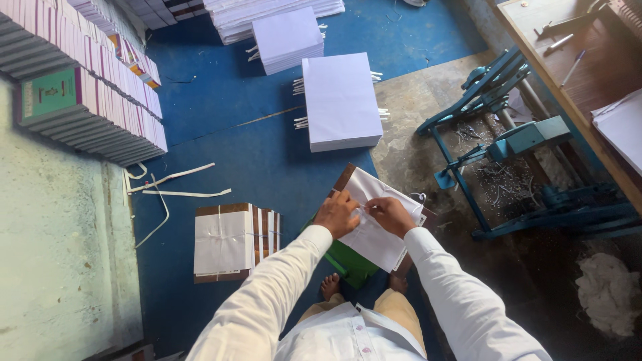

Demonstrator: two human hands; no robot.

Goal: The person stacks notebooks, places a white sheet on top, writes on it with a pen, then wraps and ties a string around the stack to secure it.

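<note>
Both the left hand (336, 214) and the right hand (390, 215) pinched a thin string on the white paper bundle (376, 224), which lay on a brown board (346, 176), with a tied bundle (227, 242) left of it, a white stack (341, 100) beyond it, and a blue machine (528, 174) to its right.

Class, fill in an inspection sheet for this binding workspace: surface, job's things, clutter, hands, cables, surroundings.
Surface: blue floor mat, partly bare concrete.
Job's things: white paper bundle on brown board, with thin string across it.
Clutter: tied bundle; loose paper strips; white paper stacks.
Hands: left hand and right hand both on the bundle, pinching at the string.
Cables: nothing seen.
Surroundings: blue metal machine; wooden table; stacked books.
</note>
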